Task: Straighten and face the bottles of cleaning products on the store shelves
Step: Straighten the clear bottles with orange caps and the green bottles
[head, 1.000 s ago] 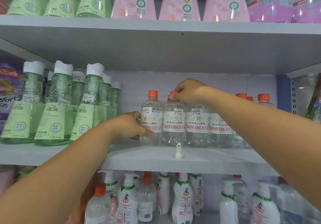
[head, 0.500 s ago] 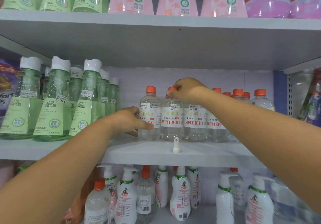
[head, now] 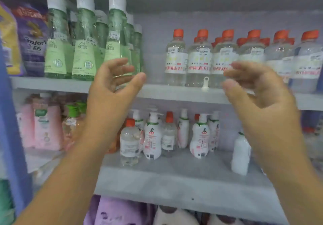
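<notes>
Going from the left, the tall green bottles [head: 83,50] with white caps are standing in rows just beyond the left hand [head: 111,83], which is hovering released, fingers loosely spread, gripping nothing. Between the hands, and running on behind the right hand [head: 253,86], the clear bottles [head: 199,59] with orange caps are lining up along the middle shelf [head: 166,93], most labels facing forward. The right hand is likewise hanging slack and empty. That row is looking largely done; below both hands, white pump bottles [head: 153,137] are standing scattered, likely needing attention next. Everything is smooth, rounded plastic, transparent or glossy.
</notes>
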Motion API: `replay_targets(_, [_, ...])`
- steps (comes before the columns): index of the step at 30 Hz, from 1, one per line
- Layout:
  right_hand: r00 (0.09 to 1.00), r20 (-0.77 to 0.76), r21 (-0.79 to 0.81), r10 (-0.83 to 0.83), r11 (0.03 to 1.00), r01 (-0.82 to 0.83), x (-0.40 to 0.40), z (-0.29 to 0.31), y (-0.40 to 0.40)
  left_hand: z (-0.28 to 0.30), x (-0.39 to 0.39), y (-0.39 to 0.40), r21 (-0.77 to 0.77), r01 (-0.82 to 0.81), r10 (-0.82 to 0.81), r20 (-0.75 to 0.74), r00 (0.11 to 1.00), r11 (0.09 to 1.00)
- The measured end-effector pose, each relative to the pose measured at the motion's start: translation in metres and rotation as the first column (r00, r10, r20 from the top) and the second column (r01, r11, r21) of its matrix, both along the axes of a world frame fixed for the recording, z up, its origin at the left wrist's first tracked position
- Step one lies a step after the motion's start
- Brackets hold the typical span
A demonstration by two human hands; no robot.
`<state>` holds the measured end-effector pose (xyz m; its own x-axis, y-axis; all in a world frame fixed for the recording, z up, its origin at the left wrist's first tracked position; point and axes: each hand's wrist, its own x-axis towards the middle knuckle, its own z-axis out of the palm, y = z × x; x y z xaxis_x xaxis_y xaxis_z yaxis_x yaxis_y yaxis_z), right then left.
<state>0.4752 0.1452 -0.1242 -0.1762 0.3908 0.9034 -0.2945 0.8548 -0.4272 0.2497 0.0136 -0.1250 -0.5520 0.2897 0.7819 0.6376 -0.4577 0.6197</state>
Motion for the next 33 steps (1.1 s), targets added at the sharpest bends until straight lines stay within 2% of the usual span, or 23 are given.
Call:
replay_targets(2, [0.987,0.122,-0.160,0.102,0.984,-0.082,-0.018,-0.058,-0.009,-0.052,-0.001,-0.007,0.039,0.006,-0.010,0.113,0.994,0.999])
replay_targets(3, [0.968,0.215,-0.256,0.132,0.964,-0.075,-0.035,-0.082,-0.008,-0.075,-0.005,-0.004,0.004,0.005,-0.006,0.179,0.984,1.000])
replay_targets(6, [0.881,0.434,-0.480,0.190,0.876,0.048,-0.095,-0.127,0.026,-0.129,-0.034,0.012,-0.259,-0.048,0.122,0.278,0.953,0.965])
replay_targets(8, [0.851,0.501,-0.526,0.158,0.836,0.155,-0.127,-0.138,0.059,-0.156,-0.061,0.021,-0.380,-0.078,0.193,0.275,0.942,0.922])
replay_targets(11, [0.806,0.587,-0.483,0.077,0.832,0.273,-0.160,-0.148,0.091,-0.188,-0.088,0.031,-0.449,-0.033,0.200,0.330,0.923,0.893])
replay_targets(14, [0.806,0.585,-0.465,0.090,0.851,0.243,-0.180,-0.159,0.106,-0.206,-0.106,0.042,-0.457,0.099,0.075,0.348,0.935,0.884])
replay_targets(16, [0.790,0.607,-0.447,0.081,0.857,0.256,-0.190,-0.163,0.111,-0.209,-0.113,0.050,-0.477,0.133,0.048,0.348,0.936,0.869])
replay_targets(21, [0.815,0.557,-0.566,0.161,0.792,0.230,-0.193,-0.166,0.116,-0.208,-0.123,0.065,-0.524,0.103,0.072,0.303,0.950,0.845])
replay_targets(26, [0.786,0.604,-0.508,0.133,0.824,0.251,-0.169,-0.160,0.109,-0.208,-0.125,0.061,-0.525,0.144,0.039,0.322,0.946,0.839])
replay_targets(30, [0.782,0.595,-0.553,0.186,0.800,0.231,-0.141,-0.160,0.101,-0.205,-0.107,0.055,-0.534,0.146,0.012,0.281,0.960,0.833])
replay_targets(33, [0.790,0.593,-0.565,0.159,0.781,0.267,-0.116,-0.159,0.096,-0.201,-0.084,0.047,-0.554,0.141,0.010,0.261,0.965,0.820])
